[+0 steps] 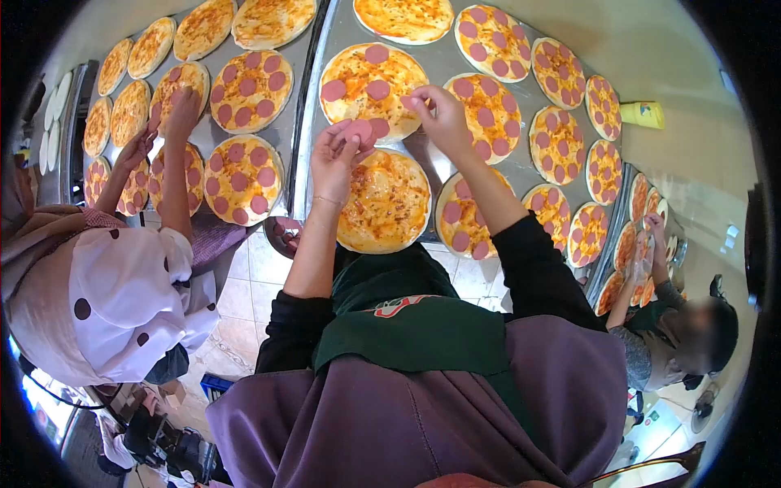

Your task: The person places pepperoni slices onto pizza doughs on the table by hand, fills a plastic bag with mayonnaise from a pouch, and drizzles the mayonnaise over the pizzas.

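Nearest, at 12 o'clock just beyond the green apron (411, 337), lay a yellow pizza (382, 207) streaked with orange. Above its far-left part, toward 11 o'clock, the left hand (332, 163) gripped a small stack of pink sausage slices (360, 132) between thumb and bent fingers. Farther out, toward 12 o'clock, the right hand (443, 118) pinched a single slice (408, 102) between thumb and fingertip at the right edge of a partly topped pizza (358, 69); whether that slice touched the topping I could not tell. Sausage-dotted pizzas (486, 118) spread from 1 to 2 o'clock over the same metal tray (335, 37). Toward 10 o'clock, a dark bowl (282, 236) showed partly behind the left forearm. At 9 o'clock, a co-worker in a spotted white garment (122, 301) held both hands over pizzas on a neighbouring tray (303, 73). At 3 o'clock, another person (639, 354) reached toward more pizzas, and a yellow object (643, 115) stood out past the tray at 2 o'clock.
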The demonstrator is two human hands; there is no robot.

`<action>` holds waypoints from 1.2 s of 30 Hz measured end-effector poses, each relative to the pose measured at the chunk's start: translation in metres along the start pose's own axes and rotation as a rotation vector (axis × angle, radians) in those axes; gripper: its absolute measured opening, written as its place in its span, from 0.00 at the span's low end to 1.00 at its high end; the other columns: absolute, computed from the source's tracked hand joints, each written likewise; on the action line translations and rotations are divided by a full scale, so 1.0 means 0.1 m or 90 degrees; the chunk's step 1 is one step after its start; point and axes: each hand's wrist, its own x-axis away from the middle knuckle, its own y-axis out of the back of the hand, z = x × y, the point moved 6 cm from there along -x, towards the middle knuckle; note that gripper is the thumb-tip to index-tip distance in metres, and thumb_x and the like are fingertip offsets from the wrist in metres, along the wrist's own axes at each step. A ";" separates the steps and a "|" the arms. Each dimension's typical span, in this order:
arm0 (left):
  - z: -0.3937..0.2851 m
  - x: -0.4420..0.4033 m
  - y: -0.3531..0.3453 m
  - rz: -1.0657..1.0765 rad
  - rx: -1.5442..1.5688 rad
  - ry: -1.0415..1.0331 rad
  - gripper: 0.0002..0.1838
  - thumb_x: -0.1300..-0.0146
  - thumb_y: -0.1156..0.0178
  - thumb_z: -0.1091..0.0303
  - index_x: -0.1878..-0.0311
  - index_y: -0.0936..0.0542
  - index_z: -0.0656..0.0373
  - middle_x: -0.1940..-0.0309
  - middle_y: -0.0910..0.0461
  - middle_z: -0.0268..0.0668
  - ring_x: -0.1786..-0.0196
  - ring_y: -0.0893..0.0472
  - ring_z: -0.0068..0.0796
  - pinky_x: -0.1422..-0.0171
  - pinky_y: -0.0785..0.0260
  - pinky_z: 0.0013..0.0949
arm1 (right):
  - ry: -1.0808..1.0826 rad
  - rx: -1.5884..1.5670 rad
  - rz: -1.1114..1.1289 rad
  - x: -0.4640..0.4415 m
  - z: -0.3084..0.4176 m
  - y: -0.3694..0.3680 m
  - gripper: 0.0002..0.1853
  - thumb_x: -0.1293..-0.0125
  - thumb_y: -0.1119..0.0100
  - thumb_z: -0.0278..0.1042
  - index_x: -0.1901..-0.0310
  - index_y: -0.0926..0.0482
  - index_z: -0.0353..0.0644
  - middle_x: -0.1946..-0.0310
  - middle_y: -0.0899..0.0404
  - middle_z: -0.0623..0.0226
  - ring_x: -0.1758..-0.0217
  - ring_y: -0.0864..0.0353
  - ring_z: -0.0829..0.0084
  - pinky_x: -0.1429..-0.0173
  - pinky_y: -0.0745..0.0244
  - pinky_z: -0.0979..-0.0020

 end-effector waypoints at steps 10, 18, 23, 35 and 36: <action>0.02 -0.01 -0.06 0.009 0.012 -0.013 0.12 0.39 0.46 0.81 0.54 0.34 0.60 0.54 0.26 0.41 0.53 0.22 0.31 0.48 0.23 0.38 | 0.086 0.348 -0.076 -0.11 -0.17 0.07 0.10 0.45 0.39 0.35 0.61 0.23 0.47 0.63 0.25 0.67 0.54 0.27 0.62 0.48 0.35 0.62; 0.00 -0.03 -0.11 0.045 0.004 -0.018 0.18 0.44 0.46 0.87 0.52 0.34 0.60 0.51 0.28 0.42 0.48 0.25 0.32 0.44 0.26 0.39 | 0.205 0.021 0.146 0.06 0.61 -0.23 0.14 0.43 0.40 0.34 0.53 0.22 0.44 0.55 0.25 0.62 0.48 0.28 0.63 0.44 0.35 0.63; -0.02 -0.06 -0.06 0.036 0.001 -0.029 0.21 0.44 0.47 0.87 0.48 0.34 0.61 0.51 0.27 0.41 0.48 0.25 0.32 0.43 0.27 0.37 | 0.258 0.115 0.169 0.07 0.71 -0.37 0.10 0.43 0.40 0.32 0.58 0.20 0.45 0.56 0.24 0.65 0.48 0.28 0.63 0.44 0.36 0.63; -0.16 -0.02 0.36 -0.077 0.066 -0.028 0.20 0.40 0.44 0.80 0.43 0.33 0.63 0.53 0.25 0.40 0.53 0.22 0.29 0.48 0.25 0.35 | 0.177 0.021 0.051 -0.68 0.34 -0.77 0.05 0.43 0.42 0.26 0.63 0.23 0.39 0.69 0.21 0.63 0.69 0.21 0.66 0.66 0.28 0.72; -0.19 0.00 0.35 -0.084 0.065 -0.022 0.20 0.40 0.44 0.80 0.43 0.31 0.63 0.53 0.25 0.39 0.53 0.22 0.29 0.48 0.26 0.35 | 0.179 0.020 0.048 -0.73 0.33 -0.82 0.05 0.43 0.42 0.26 0.63 0.23 0.39 0.69 0.21 0.63 0.69 0.21 0.66 0.66 0.28 0.72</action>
